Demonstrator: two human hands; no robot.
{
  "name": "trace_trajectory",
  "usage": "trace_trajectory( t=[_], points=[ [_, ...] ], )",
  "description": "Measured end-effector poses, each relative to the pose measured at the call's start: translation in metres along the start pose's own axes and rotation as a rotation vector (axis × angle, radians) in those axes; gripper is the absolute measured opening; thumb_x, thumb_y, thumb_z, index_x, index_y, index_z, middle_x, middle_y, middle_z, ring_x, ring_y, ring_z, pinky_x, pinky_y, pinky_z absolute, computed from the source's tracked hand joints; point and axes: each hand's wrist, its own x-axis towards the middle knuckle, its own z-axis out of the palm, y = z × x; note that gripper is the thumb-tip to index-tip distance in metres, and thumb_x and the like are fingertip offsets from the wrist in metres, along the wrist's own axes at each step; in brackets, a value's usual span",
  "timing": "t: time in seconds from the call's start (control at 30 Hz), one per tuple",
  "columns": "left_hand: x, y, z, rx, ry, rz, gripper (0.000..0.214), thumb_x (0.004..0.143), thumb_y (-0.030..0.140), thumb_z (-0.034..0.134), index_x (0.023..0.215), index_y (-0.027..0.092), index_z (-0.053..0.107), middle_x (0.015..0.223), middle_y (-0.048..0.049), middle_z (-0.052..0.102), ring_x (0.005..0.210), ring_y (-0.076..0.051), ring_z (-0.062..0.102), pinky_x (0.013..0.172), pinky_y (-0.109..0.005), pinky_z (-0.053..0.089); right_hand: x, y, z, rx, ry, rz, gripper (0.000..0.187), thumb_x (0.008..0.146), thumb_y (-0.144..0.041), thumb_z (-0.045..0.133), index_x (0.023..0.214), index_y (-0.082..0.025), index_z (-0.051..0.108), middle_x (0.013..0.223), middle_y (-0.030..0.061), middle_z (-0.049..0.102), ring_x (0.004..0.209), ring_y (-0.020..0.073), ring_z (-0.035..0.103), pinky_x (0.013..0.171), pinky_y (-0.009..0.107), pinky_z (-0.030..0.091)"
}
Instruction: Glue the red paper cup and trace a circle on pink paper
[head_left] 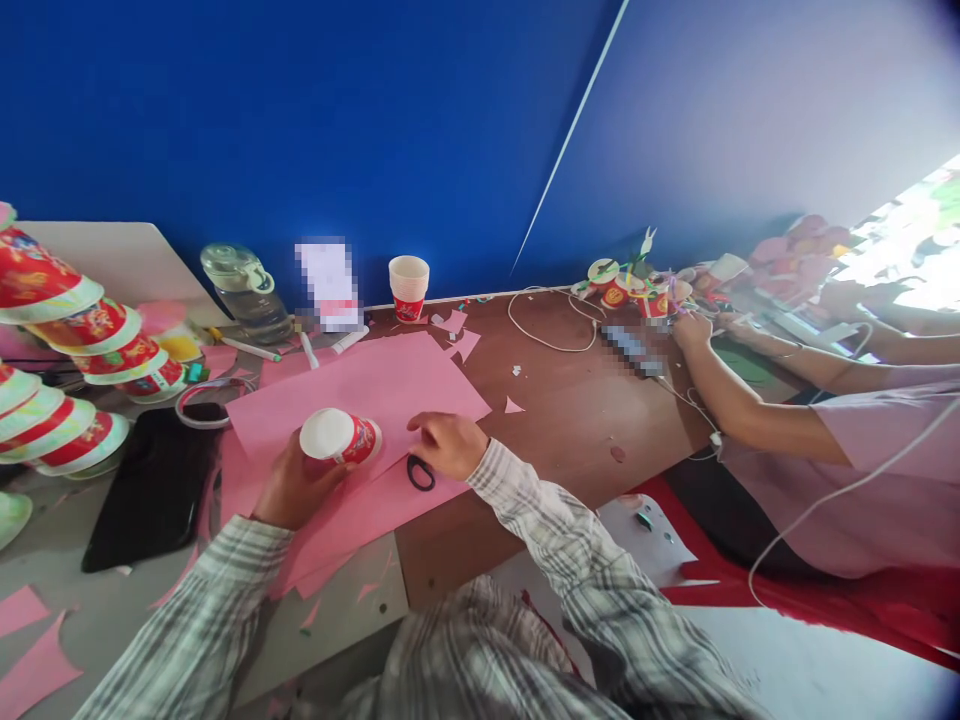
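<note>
At frame centre, the left hand [289, 490] grips a red-and-white paper cup [341, 437] sideways; the right hand [448, 445] lies flat, empty, pinning pink paper sheets [375, 390]

Daylight came in strongly beyond the co-worker's arm [739, 405], bleaching that upper right corner to glare. Left of the arm the blue wall [300, 120] stayed evenly lit. Edges bowed; corners darkened and blurred.

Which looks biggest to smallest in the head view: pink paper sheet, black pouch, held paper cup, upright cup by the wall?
1. pink paper sheet
2. black pouch
3. held paper cup, in the left hand
4. upright cup by the wall

The two cups look alike; the held one sits nearer the camera, so their order is unsure.
</note>
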Motion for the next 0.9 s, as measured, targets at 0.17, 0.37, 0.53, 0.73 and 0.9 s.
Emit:
trace_trajectory(
  t=[0.17,0.37,0.53,0.73,0.9],
  points=[
    [0.002,0.007,-0.001,0.035,-0.102,0.032,0.069,0.054,0.063,0.050,0.102,0.014,0.046,0.086,-0.0100,0.059,0.075,-0.024,0.056,0.062,-0.040,0.046,-0.017,0.006,0.015,-0.205,-0.009,0.003,0.017,0.074,-0.025,0.058,0.089,-0.020,0.063,0.094,0.0114,0.064,0.092,0.0279,0.060,0.083,0.038,0.045],
    [0.003,0.005,0.000,0.046,-0.124,0.062,0.069,0.055,0.062,0.050,0.104,0.014,0.046,0.090,-0.0107,0.059,0.079,-0.025,0.056,0.064,-0.041,0.046,-0.031,0.021,-0.003,-0.354,0.003,0.069,0.017,0.072,-0.028,0.061,0.089,-0.022,0.061,0.088,0.0126,0.065,0.089,0.0303,0.063,0.084,0.041,0.047],
    [0.001,0.003,0.001,-0.010,-0.121,0.014,0.067,0.054,0.059,0.054,0.104,0.014,0.047,0.089,-0.0092,0.060,0.078,-0.023,0.056,0.065,-0.039,0.046,-0.040,0.037,-0.027,-0.445,0.029,0.190,0.014,0.068,-0.023,0.066,0.080,-0.022,0.060,0.083,0.0131,0.067,0.083,0.0289,0.066,0.077,0.040,0.047],
    [0.000,0.004,-0.001,-0.074,-0.104,0.014,0.064,0.055,0.054,0.057,0.103,0.014,0.047,0.089,-0.0102,0.060,0.077,-0.023,0.056,0.064,-0.038,0.046,-0.037,0.035,-0.053,-0.497,0.072,0.268,0.021,0.071,-0.026,0.066,0.090,-0.022,0.059,0.082,0.0142,0.067,0.078,0.0295,0.066,0.071,0.041,0.047],
    [0.000,0.002,0.000,-0.099,-0.105,0.075,0.063,0.054,0.052,0.059,0.103,0.013,0.046,0.091,-0.0120,0.060,0.080,-0.024,0.056,0.067,-0.040,0.045,-0.014,-0.012,-0.027,-0.195,0.063,-0.023,0.046,0.073,-0.035,0.065,0.115,-0.028,0.048,0.097,0.0071,0.065,0.085,0.0234,0.065,0.077,0.036,0.050]
  ],
)
